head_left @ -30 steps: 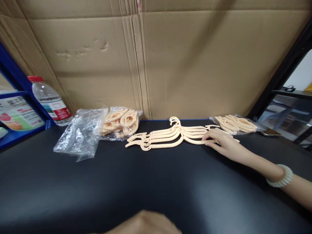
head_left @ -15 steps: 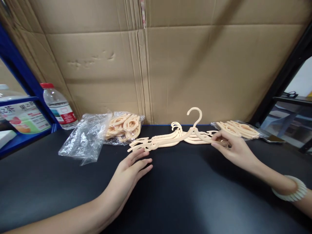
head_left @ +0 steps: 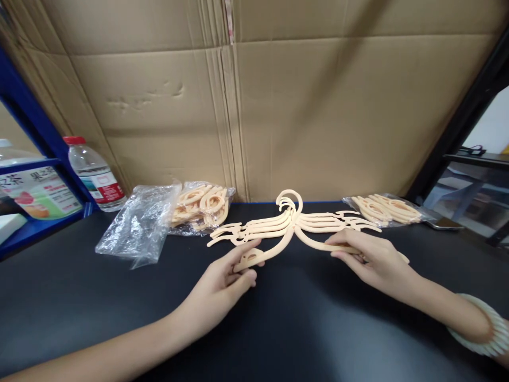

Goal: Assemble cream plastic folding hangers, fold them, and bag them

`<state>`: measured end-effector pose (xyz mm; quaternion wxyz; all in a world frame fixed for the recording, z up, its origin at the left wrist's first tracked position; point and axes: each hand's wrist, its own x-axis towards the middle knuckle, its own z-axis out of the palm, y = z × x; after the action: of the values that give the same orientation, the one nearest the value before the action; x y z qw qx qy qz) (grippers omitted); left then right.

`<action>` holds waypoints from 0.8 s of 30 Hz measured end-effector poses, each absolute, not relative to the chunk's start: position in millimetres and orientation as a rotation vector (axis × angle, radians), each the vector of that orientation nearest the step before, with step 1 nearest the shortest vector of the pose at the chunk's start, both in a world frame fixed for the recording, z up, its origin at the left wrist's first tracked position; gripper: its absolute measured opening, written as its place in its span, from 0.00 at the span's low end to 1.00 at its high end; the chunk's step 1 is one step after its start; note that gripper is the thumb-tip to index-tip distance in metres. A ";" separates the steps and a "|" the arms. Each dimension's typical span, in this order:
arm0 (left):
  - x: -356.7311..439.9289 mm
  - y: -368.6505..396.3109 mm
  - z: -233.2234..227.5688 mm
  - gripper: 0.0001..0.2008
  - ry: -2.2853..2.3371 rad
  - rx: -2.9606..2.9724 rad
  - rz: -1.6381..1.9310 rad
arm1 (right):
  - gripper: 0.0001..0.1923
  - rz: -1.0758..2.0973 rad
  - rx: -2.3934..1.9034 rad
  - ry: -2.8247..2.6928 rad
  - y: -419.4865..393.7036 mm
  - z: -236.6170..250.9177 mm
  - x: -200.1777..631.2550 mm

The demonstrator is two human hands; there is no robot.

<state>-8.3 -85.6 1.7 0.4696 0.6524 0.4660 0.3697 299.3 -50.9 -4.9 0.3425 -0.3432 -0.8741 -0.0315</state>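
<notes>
A cream plastic clothes hanger (head_left: 280, 247) spans the space between both hands, its hook toward the cardboard. My left hand (head_left: 225, 284) is closed round its left end, thumb below and fingers above. On the right arm of the same hanger, my right hand (head_left: 371, 260) grips with thumb and fingers; the arm's tip pokes out past the knuckles. Just behind lies a stack of similar hangers (head_left: 266, 227), spread on the black table with hooks gathered in the middle. The held hanger's hook overlaps the stack's hooks in view.
Left of the stack are a crumpled clear plastic bag (head_left: 137, 223) and a bag of hanger parts (head_left: 202, 207). Another bagged bunch (head_left: 384, 208) lies at right, beside a flat phone-like object (head_left: 445, 224). A red-capped bottle (head_left: 95, 175) stands far left. Cardboard (head_left: 318, 106) walls the back.
The hanger has come nearer and leftward, now lined up in front of the stack. My left hand, open before, has closed on its left end. My right hand still grips the right arm.
</notes>
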 end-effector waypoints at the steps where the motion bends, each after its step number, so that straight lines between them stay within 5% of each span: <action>1: -8.1 -84.7 2.0 0.25 1.153 1.587 0.927 | 0.07 -0.099 -0.872 -2.279 -51.7 -4.4 298.2; 7: -10.5 -77.6 0.3 0.13 1.137 1.439 1.074 | 0.08 -0.578 -0.895 -2.309 -46.7 -0.3 306.4; 16: -9.1 -80.2 -0.2 0.10 1.086 1.347 1.103 | 0.07 -1.310 -1.162 -2.030 -60.7 1.6 301.9; 24: -10.2 -79.2 -0.3 0.10 1.100 1.367 1.095 | 0.09 -1.178 -1.105 -2.004 -57.5 -1.1 304.3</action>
<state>-10.2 -79.2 -0.3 0.5114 0.5679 0.4572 0.4548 304.3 -57.5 -1.1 0.2801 -0.4120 -0.7475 -0.4393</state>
